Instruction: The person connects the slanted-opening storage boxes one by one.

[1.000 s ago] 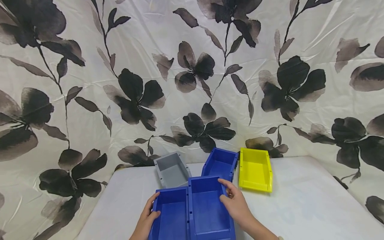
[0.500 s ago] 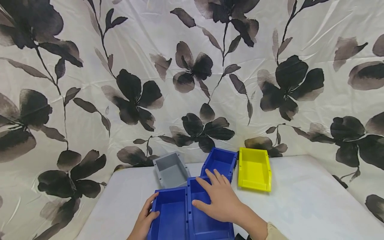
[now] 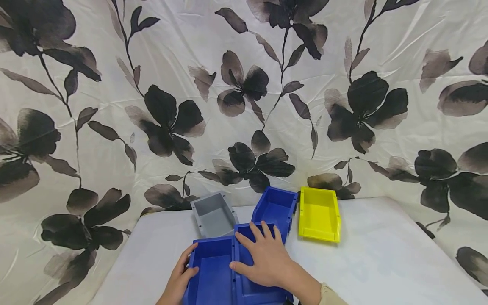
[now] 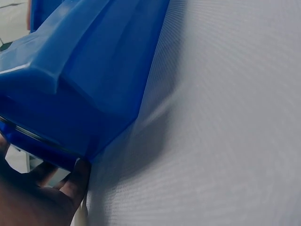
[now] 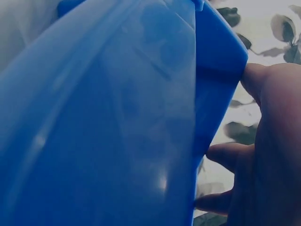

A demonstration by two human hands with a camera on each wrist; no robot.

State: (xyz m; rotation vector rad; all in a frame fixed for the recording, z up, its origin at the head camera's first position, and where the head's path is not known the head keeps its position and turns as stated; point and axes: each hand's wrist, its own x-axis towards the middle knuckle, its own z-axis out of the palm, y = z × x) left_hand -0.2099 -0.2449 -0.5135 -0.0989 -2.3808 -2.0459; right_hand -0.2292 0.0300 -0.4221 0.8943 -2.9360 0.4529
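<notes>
Two blue plastic bins stand side by side at the front of the table. My left hand (image 3: 179, 273) grips the outer side wall of the left blue bin (image 3: 215, 271), thumb on its rim. In the left wrist view the fingertips (image 4: 81, 172) hold the edge of that bin. My right hand (image 3: 267, 258) lies spread over the right blue bin (image 3: 251, 292), fingers straight and apart, thumb by the seam between the bins. In the right wrist view the fingertips (image 5: 218, 153) touch a blue bin's edge. The palm hides much of the right bin's inside.
Behind the two bins stand a grey bin (image 3: 215, 216) at left, another blue bin (image 3: 275, 207) in the middle and a yellow bin (image 3: 319, 214) at right. They rest on a white table (image 3: 381, 262). A floral cloth (image 3: 206, 140) hangs behind.
My right hand has let go of the right bin's outer wall and moved left over the bin, fingers spread. The left hand keeps its grip. The view has shifted slightly.
</notes>
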